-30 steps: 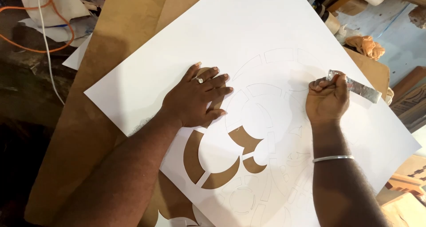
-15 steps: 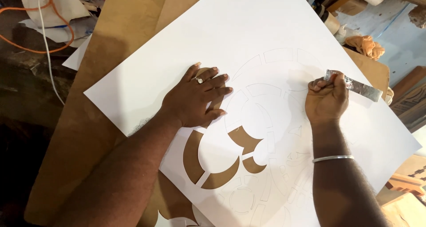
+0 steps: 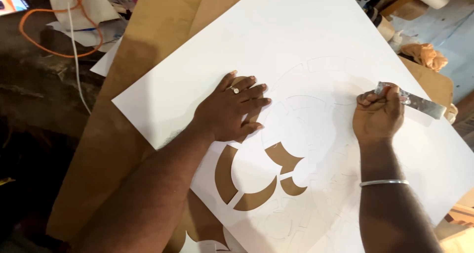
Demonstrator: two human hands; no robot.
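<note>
Pressing my left hand [image 3: 232,109] flat, fingers spread, on the white sheet [image 3: 296,50] lying on the brown board [image 3: 133,129], I guide the blade [image 3: 412,101], pinched in my right hand's [image 3: 377,115] grip, slowly along the faint curve

Matt white paper sheet [image 3: 296,50]; shiny metal blade [image 3: 417,103].

The metal blade's [image 3: 414,102] cutting tip is hidden inside the right hand [image 3: 377,117]; the white sheet [image 3: 296,40] runs off frame.
</note>
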